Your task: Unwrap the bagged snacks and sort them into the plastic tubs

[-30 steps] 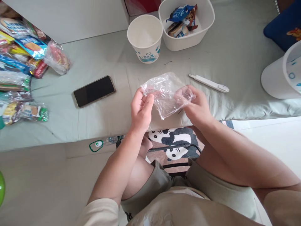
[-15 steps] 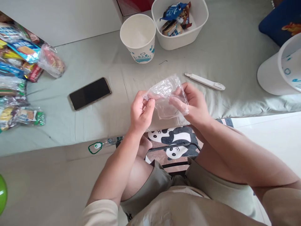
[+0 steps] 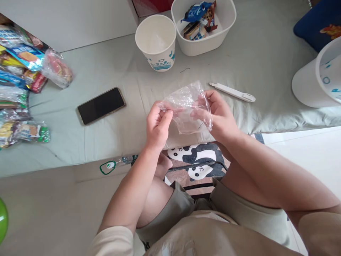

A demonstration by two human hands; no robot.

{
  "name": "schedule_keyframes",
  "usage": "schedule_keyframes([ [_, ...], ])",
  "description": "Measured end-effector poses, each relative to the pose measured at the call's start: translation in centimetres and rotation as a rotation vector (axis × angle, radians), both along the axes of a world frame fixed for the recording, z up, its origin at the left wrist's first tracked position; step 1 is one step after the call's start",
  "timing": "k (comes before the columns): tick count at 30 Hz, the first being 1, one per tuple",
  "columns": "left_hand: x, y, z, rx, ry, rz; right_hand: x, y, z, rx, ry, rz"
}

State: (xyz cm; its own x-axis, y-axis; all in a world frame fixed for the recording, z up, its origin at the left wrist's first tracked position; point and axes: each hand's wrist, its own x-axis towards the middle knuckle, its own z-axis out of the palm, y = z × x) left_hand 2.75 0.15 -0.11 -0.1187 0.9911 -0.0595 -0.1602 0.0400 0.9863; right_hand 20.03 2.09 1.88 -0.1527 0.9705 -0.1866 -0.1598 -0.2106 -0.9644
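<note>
A clear plastic bag [image 3: 183, 97] is stretched between my hands above the near edge of the covered surface. My left hand [image 3: 159, 124] is closed, pinching the bag's left side between thumb and fingers. At the other end, the fingers and thumb of my right hand [image 3: 220, 115] reach into the bag and are spread apart, with the thin film around them. The bag looks see-through, with no contents that I can make out. A white box cutter [image 3: 232, 92] lies just beyond my right hand. Behind the bag stands a white paper cup [image 3: 160, 62] with blue print.
A white tub [image 3: 205, 48] holds several wrapped snacks. The black phone [image 3: 101, 106] lies left of my hands, and a pile of packaged snacks [image 3: 23, 85] sits at far left. On the right are a white bin [image 3: 306, 83] and a dark blue item [image 3: 317, 26].
The bag is spread a little wider, and its upper edge has risen slightly. My left hand has shifted slightly left; my right hand stays inside the bag.
</note>
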Motion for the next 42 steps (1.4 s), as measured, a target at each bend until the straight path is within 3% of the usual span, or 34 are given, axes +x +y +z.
schedule_keyframes([
  [3,-0.1,-0.2,0.1,0.048,0.052,-0.036,-0.1,-0.4,0.2,0.037,-0.065,0.002],
  [6,0.0,-0.2,-0.1,0.080,0.025,-0.055,-0.1,-0.2,-0.2,0.022,0.003,-0.045],
  [13,0.0,0.2,-0.2,-0.050,-0.004,0.041,0.5,0.9,-1.7,-0.006,0.023,-0.204],
  [18,-0.1,0.2,-0.1,-0.072,-0.045,0.003,0.5,0.7,-1.2,0.118,-0.102,-0.056],
  [23,-0.2,0.2,0.1,-0.129,-0.063,-0.057,0.7,0.9,-0.9,-0.035,0.091,-0.031],
  [30,-0.6,0.0,0.0,-0.068,0.049,-0.081,1.0,0.7,-0.7,-0.110,-0.035,0.109],
  [35,-0.7,0.2,0.0,-0.063,0.001,-0.053,1.0,1.3,-1.1,-0.041,-0.037,-0.164],
  [37,-0.7,0.3,-0.2,-0.039,-0.036,-0.074,1.0,1.5,-1.2,-0.038,-0.015,-0.203],
  [39,-0.8,0.5,-0.4,-0.002,-0.058,-0.114,1.1,1.4,-1.2,-0.044,0.005,-0.157],
  [42,-1.0,0.6,-1.0,0.038,-0.033,-0.157,1.0,1.0,-0.9,-0.069,0.006,0.049],
])
